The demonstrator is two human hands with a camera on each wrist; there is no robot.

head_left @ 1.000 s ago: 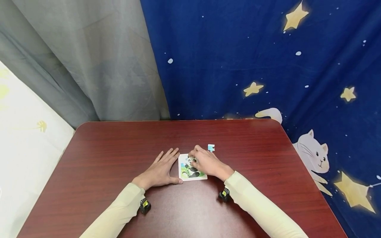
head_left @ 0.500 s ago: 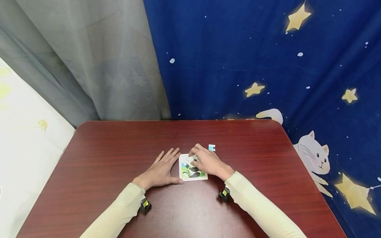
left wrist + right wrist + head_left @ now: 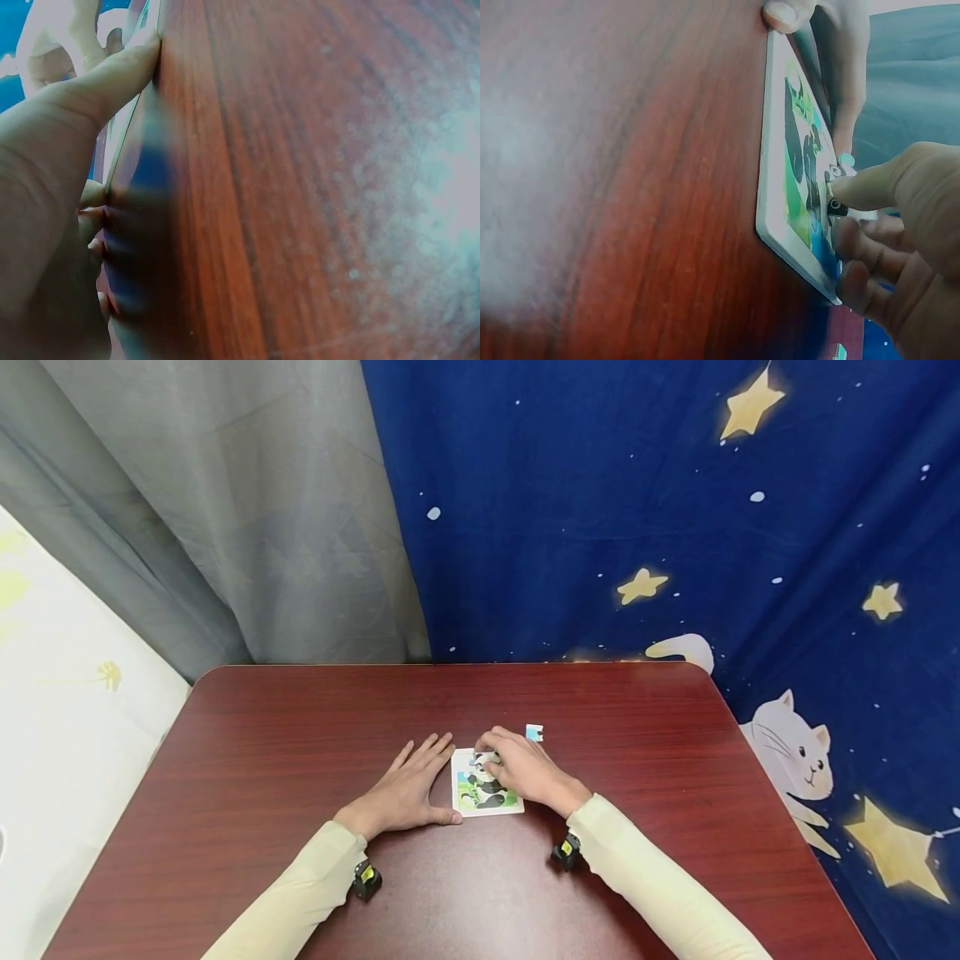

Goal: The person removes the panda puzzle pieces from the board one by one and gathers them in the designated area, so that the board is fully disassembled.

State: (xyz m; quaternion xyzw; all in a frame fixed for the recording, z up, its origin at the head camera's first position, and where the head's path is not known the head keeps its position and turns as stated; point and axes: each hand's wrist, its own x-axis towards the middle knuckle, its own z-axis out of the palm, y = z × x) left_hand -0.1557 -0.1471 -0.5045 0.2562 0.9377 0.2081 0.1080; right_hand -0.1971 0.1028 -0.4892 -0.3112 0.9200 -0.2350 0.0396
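A white-framed jigsaw puzzle board (image 3: pixel 487 814) with a panda picture lies on the table. My left hand (image 3: pixel 405 792) rests spread on the table at the board's left side, its thumb at the near left corner. Over the upper part of the board, my right hand (image 3: pixel 523 768) pinches a puzzle piece (image 3: pixel 837 205) with panda eyes on it between thumb and fingers. In the right wrist view that piece stands tilted up from the picture. The right fingers hide the board's upper right part.
A loose light-blue puzzle piece (image 3: pixel 534 732) lies on the table just beyond the right hand. The dark red wooden table (image 3: pixel 300 718) reaches back to grey and blue curtains (image 3: pixel 525 527).
Half a second ago pale outlines showed where the panda's head is; now the panda face shows there again as the right fingers shift the piece. The left hand stays put.
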